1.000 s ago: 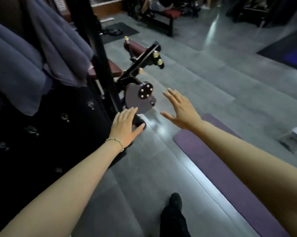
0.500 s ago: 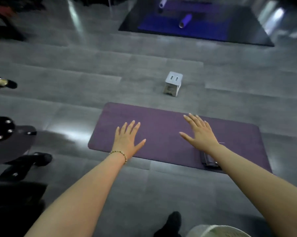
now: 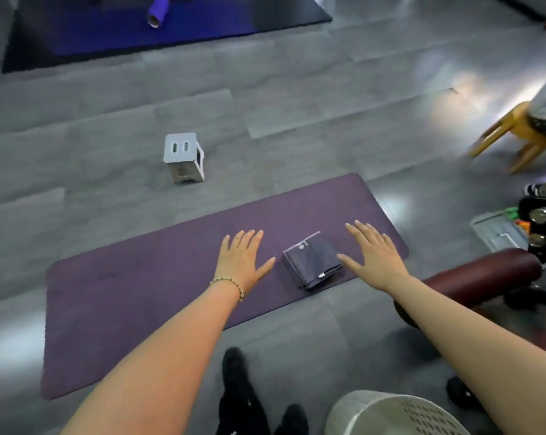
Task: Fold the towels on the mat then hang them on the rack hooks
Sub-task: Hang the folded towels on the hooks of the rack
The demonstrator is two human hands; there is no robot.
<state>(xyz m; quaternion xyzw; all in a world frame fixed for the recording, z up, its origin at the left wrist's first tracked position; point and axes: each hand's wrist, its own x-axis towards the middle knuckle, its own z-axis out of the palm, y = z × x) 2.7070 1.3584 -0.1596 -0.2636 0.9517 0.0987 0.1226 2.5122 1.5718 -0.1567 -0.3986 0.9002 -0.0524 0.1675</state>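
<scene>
Our left hand and right hand flank the towel, fingers spread, holding nothing.
Tag unreadable; towel sits at the mat's near edge, bare mat leftward.

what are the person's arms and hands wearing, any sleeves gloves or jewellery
No sleeves or gloves show: both arms are bare right to the frame edge. The left hand has a thin bracelet of small, pale, gold-toned beads at the wrist. The right hand has nothing at the wrist. No rings show on either hand.
</scene>
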